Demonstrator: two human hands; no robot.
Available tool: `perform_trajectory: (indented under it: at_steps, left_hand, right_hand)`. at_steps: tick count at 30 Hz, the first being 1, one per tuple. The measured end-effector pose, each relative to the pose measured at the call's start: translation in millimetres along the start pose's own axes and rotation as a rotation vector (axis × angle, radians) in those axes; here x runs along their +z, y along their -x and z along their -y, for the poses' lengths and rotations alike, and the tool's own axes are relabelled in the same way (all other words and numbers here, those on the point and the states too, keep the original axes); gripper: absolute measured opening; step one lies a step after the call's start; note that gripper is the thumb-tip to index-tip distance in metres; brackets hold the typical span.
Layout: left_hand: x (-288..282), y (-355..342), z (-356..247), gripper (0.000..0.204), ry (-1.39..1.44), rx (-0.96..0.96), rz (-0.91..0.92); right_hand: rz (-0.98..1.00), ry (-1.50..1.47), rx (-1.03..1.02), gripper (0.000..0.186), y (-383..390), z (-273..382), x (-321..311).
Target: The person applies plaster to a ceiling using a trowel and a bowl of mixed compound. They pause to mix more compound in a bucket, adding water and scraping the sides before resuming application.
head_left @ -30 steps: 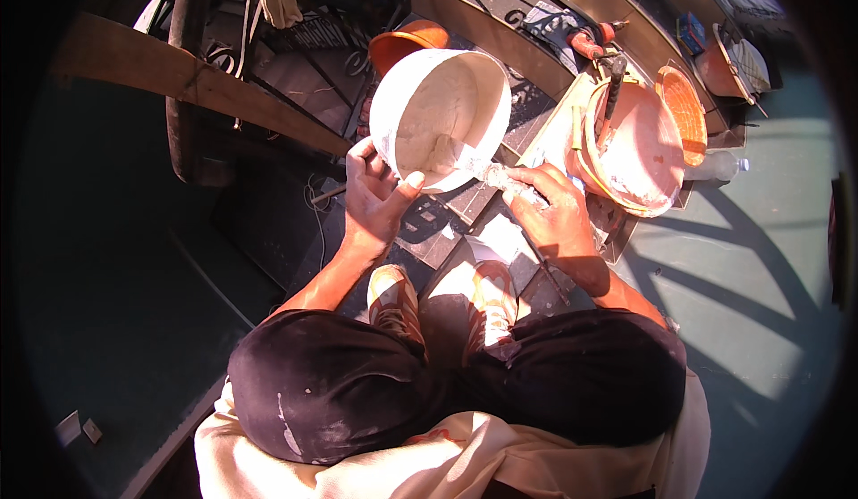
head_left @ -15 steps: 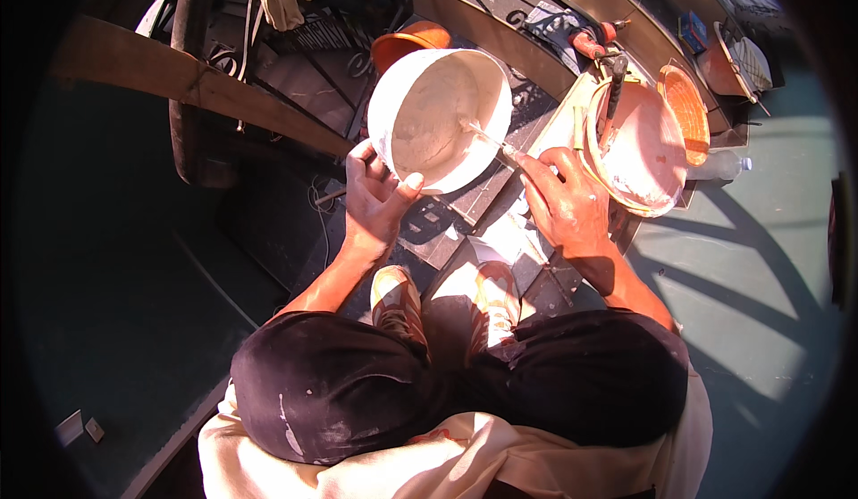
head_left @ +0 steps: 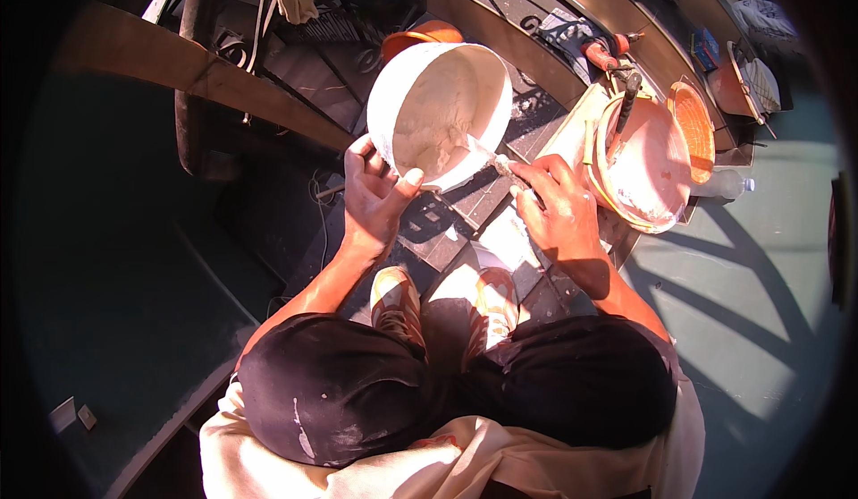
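Left hand [head_left: 374, 197] grasps tilted white bucket [head_left: 438, 114] rim, right hand [head_left: 556, 208] clenched on scraper [head_left: 487, 155] reaching inside; orange tub [head_left: 645, 166] just right, power drill [head_left: 608, 56] behind.

Both bare forearms enter from the lower edge, rising from either side of the bent knees and converging toward the upper middle of the view. Left hand [head_left: 374, 197]: wrist extended, fingers curled upward in a clamping grasp, thumb stretched out to the right — closed on what it holds. Right hand [head_left: 556, 206]: back of the hand turned up to the camera, knuckles raised, fingers folded tight in a fist-like grip, pointing up and to the left. The hands sit near each other, not touching.
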State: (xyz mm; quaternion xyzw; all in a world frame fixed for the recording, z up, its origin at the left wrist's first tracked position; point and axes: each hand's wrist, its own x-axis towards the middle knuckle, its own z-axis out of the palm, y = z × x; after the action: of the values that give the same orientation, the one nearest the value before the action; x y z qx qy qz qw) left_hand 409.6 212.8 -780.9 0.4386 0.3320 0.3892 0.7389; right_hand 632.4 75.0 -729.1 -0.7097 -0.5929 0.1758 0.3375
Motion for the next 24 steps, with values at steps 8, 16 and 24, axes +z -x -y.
perform_trajectory:
  at_steps: [8,16,24]
  left_hand:
    - [-0.3,-8.7,-36.0,0.079,0.145,0.052,-0.235]
    - [45.3,36.4,-148.2,0.065,0.259,0.0,-0.406]
    - [99.3,109.1,-299.1,0.071,0.357,-0.067,-0.579]
  right_hand:
    - [0.067,-0.353,0.477,0.034,-12.4,10.3,-2.2]
    - [-0.044,0.02,-0.053,0.04,-29.7,113.0,-84.3]
    - [0.231,0.263,-0.226,0.048,-19.9,232.2,-202.4]
